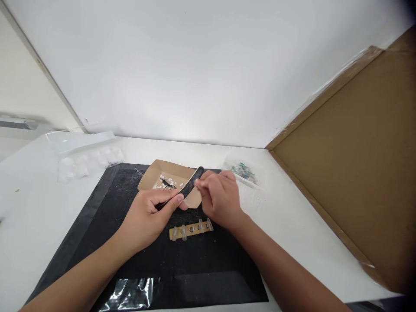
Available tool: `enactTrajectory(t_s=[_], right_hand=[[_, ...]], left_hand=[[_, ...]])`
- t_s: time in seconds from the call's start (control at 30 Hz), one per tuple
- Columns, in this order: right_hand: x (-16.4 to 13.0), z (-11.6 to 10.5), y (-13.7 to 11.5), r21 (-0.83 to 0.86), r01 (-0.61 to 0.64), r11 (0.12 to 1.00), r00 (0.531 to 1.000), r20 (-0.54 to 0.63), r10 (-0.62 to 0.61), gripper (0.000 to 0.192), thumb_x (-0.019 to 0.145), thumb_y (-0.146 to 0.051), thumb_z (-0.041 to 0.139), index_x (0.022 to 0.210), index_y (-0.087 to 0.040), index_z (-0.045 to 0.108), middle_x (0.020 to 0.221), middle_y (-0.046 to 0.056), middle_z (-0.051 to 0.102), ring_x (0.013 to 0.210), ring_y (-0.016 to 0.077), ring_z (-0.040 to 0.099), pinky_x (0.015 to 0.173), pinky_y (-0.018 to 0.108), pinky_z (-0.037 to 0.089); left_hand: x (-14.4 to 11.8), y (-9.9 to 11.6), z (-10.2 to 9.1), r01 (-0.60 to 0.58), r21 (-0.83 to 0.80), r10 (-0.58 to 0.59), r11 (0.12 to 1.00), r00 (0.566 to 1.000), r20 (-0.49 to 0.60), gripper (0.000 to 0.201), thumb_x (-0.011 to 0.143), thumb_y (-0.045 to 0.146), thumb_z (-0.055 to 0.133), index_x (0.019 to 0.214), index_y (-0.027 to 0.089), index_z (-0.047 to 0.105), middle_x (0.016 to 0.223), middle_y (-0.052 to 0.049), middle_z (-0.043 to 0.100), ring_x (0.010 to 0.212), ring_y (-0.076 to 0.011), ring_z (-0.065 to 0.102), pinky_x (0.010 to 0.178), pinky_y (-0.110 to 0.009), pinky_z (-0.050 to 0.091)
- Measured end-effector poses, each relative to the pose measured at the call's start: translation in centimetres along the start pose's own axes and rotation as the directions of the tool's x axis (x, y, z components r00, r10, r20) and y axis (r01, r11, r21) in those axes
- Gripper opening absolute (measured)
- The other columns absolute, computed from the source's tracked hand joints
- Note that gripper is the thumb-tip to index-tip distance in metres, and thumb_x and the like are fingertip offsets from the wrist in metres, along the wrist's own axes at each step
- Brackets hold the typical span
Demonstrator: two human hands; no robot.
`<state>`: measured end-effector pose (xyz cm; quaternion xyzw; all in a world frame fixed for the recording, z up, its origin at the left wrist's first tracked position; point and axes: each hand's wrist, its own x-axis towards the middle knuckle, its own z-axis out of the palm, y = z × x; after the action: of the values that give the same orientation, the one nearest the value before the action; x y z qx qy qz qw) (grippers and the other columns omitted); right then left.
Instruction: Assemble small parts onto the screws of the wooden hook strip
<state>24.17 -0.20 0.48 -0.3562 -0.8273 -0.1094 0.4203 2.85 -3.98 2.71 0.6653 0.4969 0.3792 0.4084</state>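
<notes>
My left hand grips a black nail file that slants up to the right. The fingertips of my right hand are pinched together against the file's upper part; whatever small thing they hold is hidden. Both hands hover over a black mat. Just below them lies a brown cardboard strip carrying several clear artificial nails. Behind the hands sits a brown paper tray with small white pieces and a dark item inside.
A clear plastic compartment tray lies at the back left. A small clear bag with green bits rests at the back right. A large cardboard panel leans along the right side. Shiny plastic wrap lies on the mat's near edge.
</notes>
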Motion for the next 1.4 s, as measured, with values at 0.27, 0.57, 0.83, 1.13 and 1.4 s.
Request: enactTrajectory(t_s=[0.27,0.57,0.83,1.13,1.4], right_hand=[[0.3,0.1,-0.8,0.006,0.023,1.0,0.999,0.038,-0.023,0.028,0.106,-0.014,0.054,0.083,-0.024,0.042,0.072,-0.003,0.068,0.062,0.0135,0.06,0.071,0.037,0.032],[0.4,0.2,-1.0,0.028,0.025,0.999,0.999,0.024,-0.026,0.027,0.105,-0.012,0.054,0.084,-0.024,0.041,0.07,-0.004,0.065,0.061,0.0138,0.061,0.07,0.037,0.031],[0.6,0.2,-1.2,-0.021,-0.002,1.0,1.0,0.004,0.002,0.029,0.104,-0.012,0.055,0.082,-0.024,0.041,0.068,-0.004,0.064,0.061,0.014,0.06,0.071,0.037,0.03],[0.7,0.0,-1.3,-0.007,-0.06,0.998,0.998,0.009,0.06,0.026,0.105,-0.012,0.055,0.084,-0.023,0.043,0.071,-0.004,0.065,0.06,0.0131,0.057,0.071,0.037,0.03],[0.7,0.0,-1.3,-0.022,-0.083,0.996,0.996,-0.03,0.083,0.028,0.105,-0.012,0.055,0.083,-0.023,0.042,0.07,-0.004,0.063,0.06,0.0137,0.055,0.072,0.037,0.03]], left_hand=[[0.1,0.1,-0.1,-0.049,0.008,0.05,0.999,0.999,-0.018,0.035,0.099,0.044,0.062,0.08,0.022,0.082,0.048,0.001,0.06,0.055,-0.0162,0.064,0.045,-0.022,0.04],[-0.3,0.1,0.1,-0.087,0.045,0.088,0.995,0.996,-0.024,0.034,0.101,0.04,0.061,0.081,0.022,0.081,0.076,-0.001,0.079,0.073,-0.018,0.074,0.052,-0.021,0.047],[-0.2,-0.1,0.4,-0.126,0.078,0.13,0.989,0.99,-0.047,0.032,0.102,0.036,0.061,0.082,0.023,0.082,0.087,0.0,0.082,0.085,-0.0195,0.077,0.082,-0.027,0.056],[-0.2,-0.5,0.6,-0.159,0.087,0.166,0.983,0.983,-0.081,0.032,0.103,0.036,0.061,0.083,0.023,0.082,0.089,0.0,0.083,0.085,-0.0192,0.077,0.08,-0.028,0.056],[-0.2,-0.5,0.5,-0.173,0.086,0.181,0.981,0.978,-0.105,0.029,0.103,0.034,0.062,0.083,0.024,0.081,0.086,0.002,0.082,0.083,-0.0178,0.077,0.079,-0.027,0.055]])
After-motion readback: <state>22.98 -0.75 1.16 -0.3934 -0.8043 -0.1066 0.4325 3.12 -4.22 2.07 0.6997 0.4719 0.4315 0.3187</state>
